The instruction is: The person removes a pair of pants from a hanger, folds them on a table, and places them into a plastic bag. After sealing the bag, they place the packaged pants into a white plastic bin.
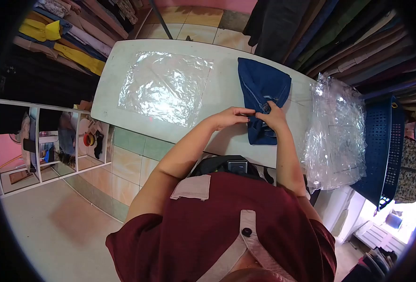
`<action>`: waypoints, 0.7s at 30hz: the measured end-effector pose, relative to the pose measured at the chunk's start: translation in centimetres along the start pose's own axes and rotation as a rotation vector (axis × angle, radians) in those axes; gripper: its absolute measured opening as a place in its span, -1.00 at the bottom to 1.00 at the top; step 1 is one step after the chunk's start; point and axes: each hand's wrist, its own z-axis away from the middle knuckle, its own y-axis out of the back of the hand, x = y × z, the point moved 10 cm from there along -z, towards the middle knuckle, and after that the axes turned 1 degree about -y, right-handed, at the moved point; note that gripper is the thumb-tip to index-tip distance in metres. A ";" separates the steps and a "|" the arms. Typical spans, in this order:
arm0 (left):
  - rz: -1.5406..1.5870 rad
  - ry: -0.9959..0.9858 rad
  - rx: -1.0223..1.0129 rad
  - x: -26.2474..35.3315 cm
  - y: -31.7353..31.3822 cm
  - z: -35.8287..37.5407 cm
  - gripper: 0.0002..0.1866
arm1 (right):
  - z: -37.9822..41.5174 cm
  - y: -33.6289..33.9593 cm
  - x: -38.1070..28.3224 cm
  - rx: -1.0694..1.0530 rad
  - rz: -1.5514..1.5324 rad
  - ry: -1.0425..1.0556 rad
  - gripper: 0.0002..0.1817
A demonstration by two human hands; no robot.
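A folded pair of blue jeans (263,77) lies on the white table, with pale stitching along its folds. From the left, my left hand (231,117) reaches to the edge of the jeans, fingers stretched out and thumb apart, fingertips at the cloth. My right hand (275,117) rests over the lower half of the jeans, its fingers bent onto the fabric near a seam. The thumb of that hand almost meets the left fingertips. What lies under the right fingers is partly hidden.
A clear plastic bag (163,89) lies flat on the left of the white table (105,89). More crinkled plastic bags (334,136) hang over the right end, beside a blue perforated basket (381,150). Hanging clothes (353,42) crowd both sides; a white shelf (37,141) stands left.
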 end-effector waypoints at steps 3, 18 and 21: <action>-0.462 -0.174 0.412 1.8 7.2 2.8 -0.61 | 0.1 0.3 0.7 -0.015 0.010 0.004 -0.09; -1.378 -0.260 0.862 0.1 16.4 15.2 -0.48 | 3.4 1.2 -1.0 0.046 0.087 0.117 -0.18; -1.336 -0.354 0.876 0.4 16.7 15.9 -0.51 | 3.2 1.0 -0.9 0.022 0.060 0.129 -0.20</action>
